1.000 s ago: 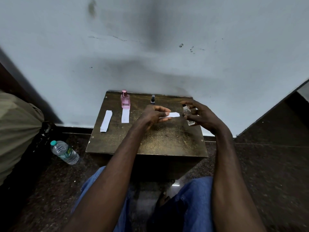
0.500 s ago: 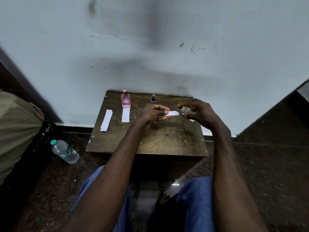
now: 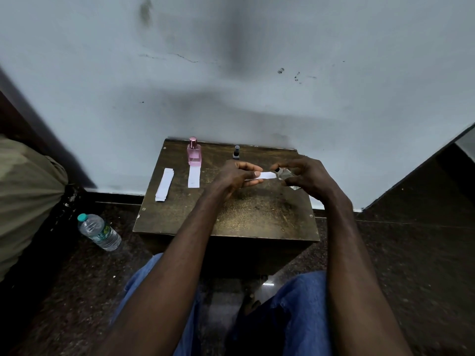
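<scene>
Scent testing at a small wooden bench [image 3: 257, 214] set against a pale wall: a seated person's left hand [image 3: 232, 176] pinches one end of a white paper strip [image 3: 268, 175] between thumb and fingers, holding it level above the bench top. The right hand [image 3: 308, 178] curls round a small clear bottle [image 3: 284, 173], its dark nozzle just beside the strip's free end. Whether any spray has landed on the paper cannot be told from here.

One round looks finished: a pink bottle [image 3: 194, 151] stands capped at the back of the bench, with a single strip [image 3: 193, 177] laid flat right in front of it. The strip in hand appears to be at the wetting step and would then need laying down by its bottle. A small dark bottle [image 3: 236, 152] at the back edge has no strip by it, and a stack of unused strips [image 3: 164, 185] lies at the left, so at least one more round seems to remain. A plastic water bottle [image 3: 99, 232] lies on the floor to the left.
</scene>
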